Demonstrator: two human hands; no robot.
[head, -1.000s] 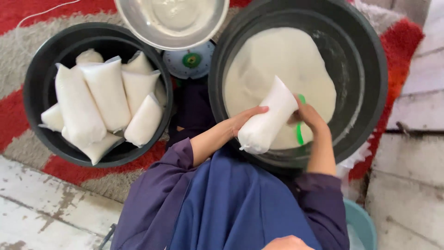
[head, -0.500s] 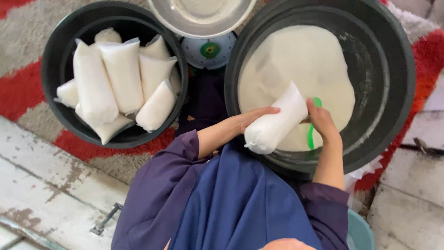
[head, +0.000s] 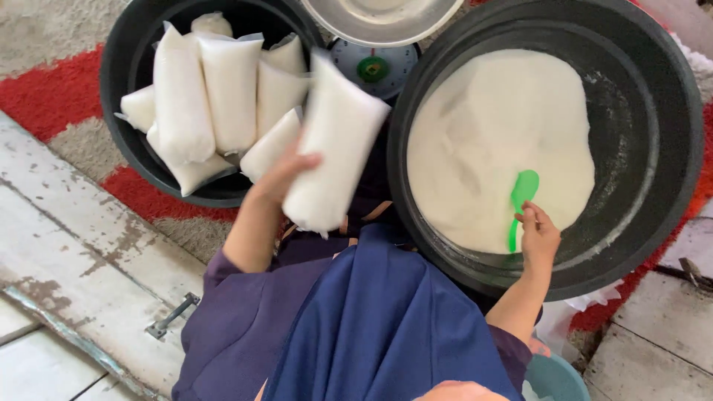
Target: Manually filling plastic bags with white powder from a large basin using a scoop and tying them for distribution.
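left hand (head: 286, 174) is gripping a filled white bag (head: 330, 145) tight, holding it just beside the black tub (head: 126, 67) of packed bags. right hand (head: 538, 238) is pinching the green scoop (head: 522, 200) in the flour basin (head: 668, 148). best supporting the bag's bottom so it's not sagging.

The filled white bag (head: 334, 145) is blurring, hiding most of the left hand's fingers (head: 297, 165) behind it. Above them, the steel bowl (head: 382, 18) is running off the top edge.
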